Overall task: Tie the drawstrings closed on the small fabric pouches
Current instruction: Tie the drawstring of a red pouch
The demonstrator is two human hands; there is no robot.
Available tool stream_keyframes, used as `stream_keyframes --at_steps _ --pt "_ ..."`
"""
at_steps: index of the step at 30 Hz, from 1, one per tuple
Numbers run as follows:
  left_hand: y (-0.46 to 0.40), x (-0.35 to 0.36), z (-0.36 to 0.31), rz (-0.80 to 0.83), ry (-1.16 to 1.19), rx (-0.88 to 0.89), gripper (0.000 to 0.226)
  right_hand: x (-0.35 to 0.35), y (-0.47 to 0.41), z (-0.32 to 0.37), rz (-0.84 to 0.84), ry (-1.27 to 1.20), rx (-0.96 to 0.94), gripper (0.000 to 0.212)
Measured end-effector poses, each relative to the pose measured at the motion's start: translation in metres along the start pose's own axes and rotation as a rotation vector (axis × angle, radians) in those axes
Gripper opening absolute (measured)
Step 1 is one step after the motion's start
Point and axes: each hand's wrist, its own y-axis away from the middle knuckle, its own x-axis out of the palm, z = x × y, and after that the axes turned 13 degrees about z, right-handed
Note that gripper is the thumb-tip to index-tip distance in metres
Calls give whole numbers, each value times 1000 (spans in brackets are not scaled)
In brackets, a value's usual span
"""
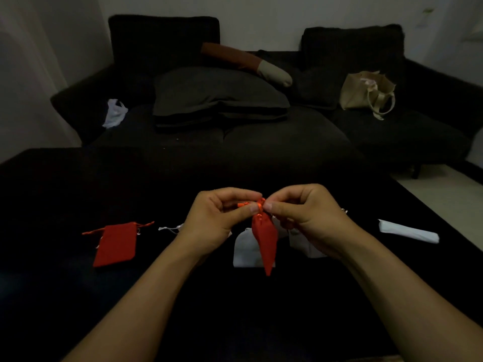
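Observation:
A small red pouch [265, 236] hangs in the air above the black table [65, 184], its gathered neck pointing up. My left hand [214, 218] pinches the orange drawstring [245, 204] at the neck from the left. My right hand [303, 212] pinches the string from the right, thumb tip close to the left thumb. A second red pouch [116, 244] lies flat at the left with its strings loose. White pouches [244, 250] lie under and behind the held one, partly hidden by my hands.
A folded white cloth or pouch [407, 231] lies at the table's right. Behind the table stands a dark sofa [261, 142] with grey cushions [217, 95], a beige tote bag [366, 92] and a white plastic bag [115, 113].

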Motion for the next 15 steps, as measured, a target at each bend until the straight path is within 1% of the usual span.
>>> stream_keyframes --at_steps 4,9,12,15 --pt "0 4 2 -45 -100 8 13 1 0 0 53 -55 64 5" --pt "-1 8 5 -120 -158 -31 10 1 -4 -4 26 -63 74 12" --pt "0 11 5 -169 -156 -34 9 5 -2 -3 28 -94 84 20" --pt "1 11 2 -161 -78 -82 9 4 -2 -2 19 -56 82 17"
